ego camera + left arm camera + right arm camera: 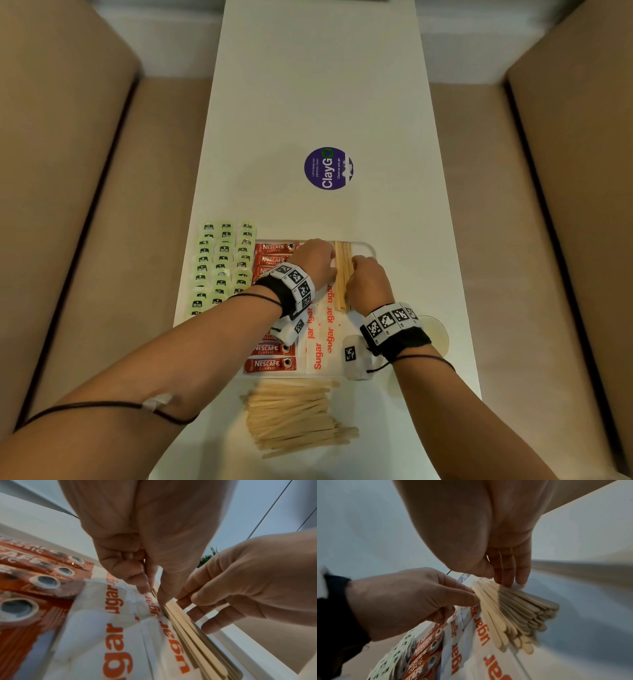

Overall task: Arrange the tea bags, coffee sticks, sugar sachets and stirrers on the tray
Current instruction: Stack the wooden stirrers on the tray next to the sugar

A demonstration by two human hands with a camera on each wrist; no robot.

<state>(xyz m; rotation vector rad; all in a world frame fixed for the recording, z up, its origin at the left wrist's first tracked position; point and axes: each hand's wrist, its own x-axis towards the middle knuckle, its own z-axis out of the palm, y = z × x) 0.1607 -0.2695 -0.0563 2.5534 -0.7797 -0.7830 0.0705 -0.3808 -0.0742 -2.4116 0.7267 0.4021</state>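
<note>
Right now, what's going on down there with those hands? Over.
Left hand and right hand squaring the stirrer bundle on the tray. Loose stirrer pile waiting on the table. Nothing blocking.

Two hands work here, the left hand [317, 258] and the right hand [368, 281], and between their fingertips stands one bundle of stirrers [342, 274], too tightly packed to count. Left of the left fingers lie three columns of green tea bags [222, 263]; the coffee sticks [274, 356] and sugar sachets [323, 329] are partly hidden by the wrists, so neither can be counted. One loose heap of stirrers [298, 416] lies behind both wrists, on the one tray's [371, 251] near side.
</note>
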